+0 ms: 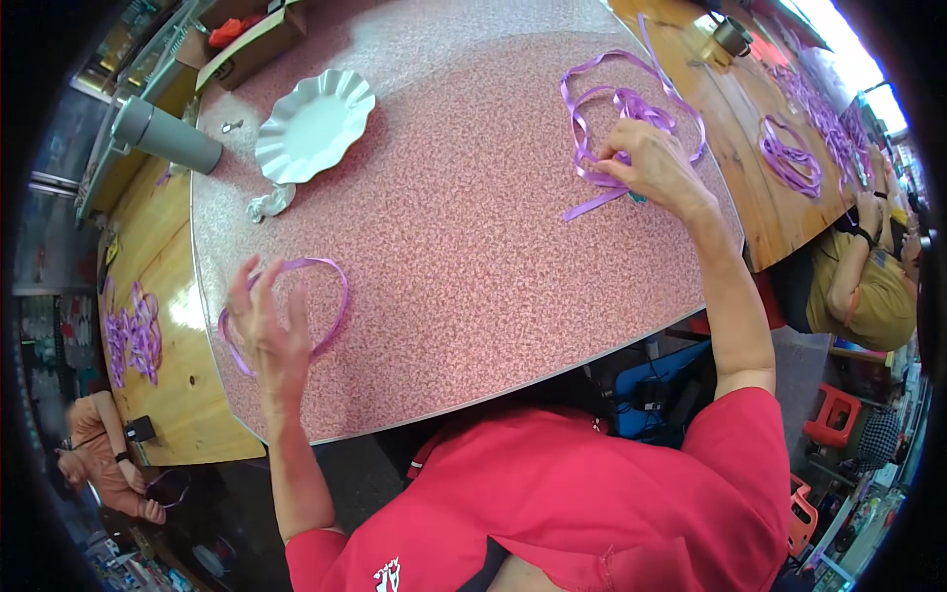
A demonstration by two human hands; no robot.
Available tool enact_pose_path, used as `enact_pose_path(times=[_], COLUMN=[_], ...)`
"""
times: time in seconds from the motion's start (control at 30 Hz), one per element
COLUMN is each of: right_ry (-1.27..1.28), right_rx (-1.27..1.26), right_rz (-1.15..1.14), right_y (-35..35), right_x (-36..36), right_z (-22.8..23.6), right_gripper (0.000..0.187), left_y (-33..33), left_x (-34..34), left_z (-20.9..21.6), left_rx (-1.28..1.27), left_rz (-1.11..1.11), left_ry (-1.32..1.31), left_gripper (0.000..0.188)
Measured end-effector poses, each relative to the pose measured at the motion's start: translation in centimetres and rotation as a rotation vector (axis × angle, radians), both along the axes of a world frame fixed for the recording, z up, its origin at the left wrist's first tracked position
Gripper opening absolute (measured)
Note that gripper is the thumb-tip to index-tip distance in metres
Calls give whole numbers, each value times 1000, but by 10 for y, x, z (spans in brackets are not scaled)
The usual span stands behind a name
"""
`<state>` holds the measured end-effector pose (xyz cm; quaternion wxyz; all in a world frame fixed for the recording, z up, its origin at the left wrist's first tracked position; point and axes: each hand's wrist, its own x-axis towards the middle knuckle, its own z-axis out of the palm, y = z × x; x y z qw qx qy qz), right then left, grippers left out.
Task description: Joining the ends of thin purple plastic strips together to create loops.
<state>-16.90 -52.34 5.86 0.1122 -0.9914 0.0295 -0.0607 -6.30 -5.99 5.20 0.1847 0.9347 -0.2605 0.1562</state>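
A loop of purple ribbon (340, 308) lies on the pink speckled table mat (464, 237) at the left. My left hand (271, 335) hovers over or rests at this loop with its fingers spread, slightly blurred; whether it touches the ribbon I cannot tell. At the right, my right hand (651, 168) pinches a bundle of purple ribbon (636, 104) between thumb and fingers. A wide loose loop of it curves around the hand, and a short flat end points toward the middle of the mat. Something small and teal peeks out beneath the palm.
A white scalloped dish (316, 125), a grey tumbler (168, 135) and a cardboard box (252, 44) stand at the far left. More ribbon coils (789, 156) lie on the wooden table at right, ribbon piles (133, 333) at left. Other people sit at both sides.
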Motion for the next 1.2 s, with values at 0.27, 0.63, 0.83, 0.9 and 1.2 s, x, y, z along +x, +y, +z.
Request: enact_pose_path(times=[0.27, 0.63, 0.83, 0.9, 1.2], right_ry=[-745, -655, -550, -568, -588], right_rx=[946, 1727, 1913, 1865, 1441], right_rz=[-95, 194, 128, 99, -49], right_y=[-26, 92, 145, 141, 112], right_x=[14, -1, 6, 7, 2], right_z=[91, 95, 18, 6, -21], right_gripper=[20, 19, 14, 13, 9], left_y=[-60, -158, -161, -145, -78], left_x=[-23, -46, -47, -46, -22], left_z=[6, 35, -2, -5, -14], left_rx=[-256, -726, -927, -899, -853], left_rz=[-332, -759, -629, -556, -353], left_ry=[165, 231, 876, 1079, 1299], left_gripper=[33, 51, 44, 37, 18])
